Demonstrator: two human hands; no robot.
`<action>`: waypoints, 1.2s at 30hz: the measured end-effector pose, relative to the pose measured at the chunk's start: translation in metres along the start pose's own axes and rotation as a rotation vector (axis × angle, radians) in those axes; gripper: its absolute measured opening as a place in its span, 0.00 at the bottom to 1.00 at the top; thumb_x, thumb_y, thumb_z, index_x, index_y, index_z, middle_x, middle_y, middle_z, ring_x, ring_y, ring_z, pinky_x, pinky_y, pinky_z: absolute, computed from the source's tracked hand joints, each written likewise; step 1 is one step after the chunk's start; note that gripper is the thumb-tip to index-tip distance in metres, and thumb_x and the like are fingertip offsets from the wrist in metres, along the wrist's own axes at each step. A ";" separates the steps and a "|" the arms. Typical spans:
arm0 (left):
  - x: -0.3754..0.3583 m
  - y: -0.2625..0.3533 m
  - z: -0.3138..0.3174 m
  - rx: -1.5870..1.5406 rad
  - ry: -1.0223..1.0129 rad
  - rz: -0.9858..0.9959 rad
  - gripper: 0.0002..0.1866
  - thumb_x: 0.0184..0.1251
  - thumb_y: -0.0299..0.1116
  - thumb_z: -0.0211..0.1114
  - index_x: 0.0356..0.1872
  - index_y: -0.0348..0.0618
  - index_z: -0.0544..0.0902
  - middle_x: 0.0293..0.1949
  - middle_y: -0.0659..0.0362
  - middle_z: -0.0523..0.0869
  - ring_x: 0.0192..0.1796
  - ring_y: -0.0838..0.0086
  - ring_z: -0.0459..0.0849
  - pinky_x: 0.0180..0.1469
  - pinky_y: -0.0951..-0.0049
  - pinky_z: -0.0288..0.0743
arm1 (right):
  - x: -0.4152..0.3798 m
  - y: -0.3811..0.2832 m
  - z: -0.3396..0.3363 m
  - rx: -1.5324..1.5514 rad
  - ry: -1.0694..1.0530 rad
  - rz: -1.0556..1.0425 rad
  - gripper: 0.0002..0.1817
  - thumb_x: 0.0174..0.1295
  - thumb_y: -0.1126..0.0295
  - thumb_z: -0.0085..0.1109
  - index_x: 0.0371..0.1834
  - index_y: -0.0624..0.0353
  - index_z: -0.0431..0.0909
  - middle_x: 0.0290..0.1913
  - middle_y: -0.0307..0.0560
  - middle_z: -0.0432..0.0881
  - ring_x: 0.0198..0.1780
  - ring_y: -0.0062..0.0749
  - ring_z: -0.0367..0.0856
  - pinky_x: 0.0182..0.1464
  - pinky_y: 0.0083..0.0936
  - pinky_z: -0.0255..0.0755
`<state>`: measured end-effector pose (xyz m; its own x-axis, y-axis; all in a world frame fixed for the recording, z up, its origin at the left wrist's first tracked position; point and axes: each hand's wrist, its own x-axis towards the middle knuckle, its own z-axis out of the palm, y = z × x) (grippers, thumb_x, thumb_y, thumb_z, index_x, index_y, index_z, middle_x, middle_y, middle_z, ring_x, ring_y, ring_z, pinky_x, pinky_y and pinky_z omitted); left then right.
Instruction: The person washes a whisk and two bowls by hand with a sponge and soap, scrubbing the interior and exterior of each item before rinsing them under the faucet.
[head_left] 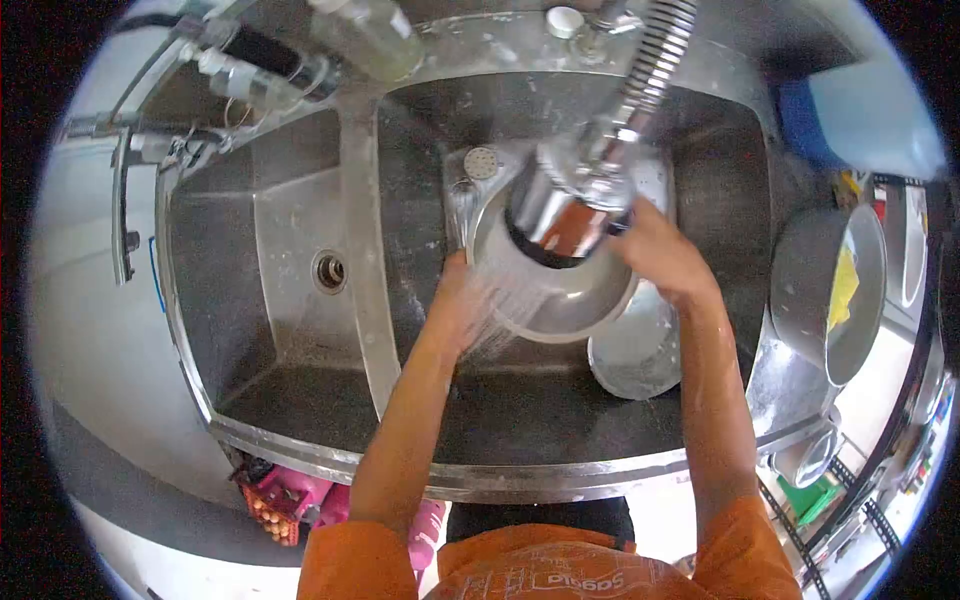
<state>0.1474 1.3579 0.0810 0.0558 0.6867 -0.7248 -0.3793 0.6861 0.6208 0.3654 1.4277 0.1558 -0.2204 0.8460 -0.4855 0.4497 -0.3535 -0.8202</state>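
Note:
A large round metal bowl (575,308) is tilted in the right basin of the sink. My left hand (460,295) is closed at its left rim, with the fingertips mostly hidden behind the edge. My right hand (662,252) is wrapped around the side of a chrome spray tap (575,205), which hangs over the bowl and hides much of it. Water fans from the tap head towards the lower left, over the bowl and my left hand. A smaller round pan or lid (637,348) lies beside the bowl on the right, below my right wrist.
A ribbed hose (662,50) rises from the tap. The left basin (300,225) has a drain. Bottles (375,40) stand along the back ledge. To the right are a big pot (828,290) with something yellow inside and a blue container (860,115).

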 end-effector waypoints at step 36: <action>-0.072 -0.016 0.006 0.537 0.439 0.122 0.28 0.56 0.34 0.64 0.58 0.36 0.68 0.45 0.51 0.82 0.41 0.64 0.84 0.32 0.63 0.78 | -0.050 0.071 0.096 0.662 0.327 -0.176 0.34 0.49 0.88 0.40 0.64 0.63 0.67 0.59 0.52 0.74 0.62 0.30 0.69 0.64 0.25 0.62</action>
<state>0.1549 1.2984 0.1250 -0.3788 0.6835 -0.6239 0.1559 0.7116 0.6850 0.3253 1.3217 0.0926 0.0731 0.9508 -0.3010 -0.2046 -0.2811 -0.9376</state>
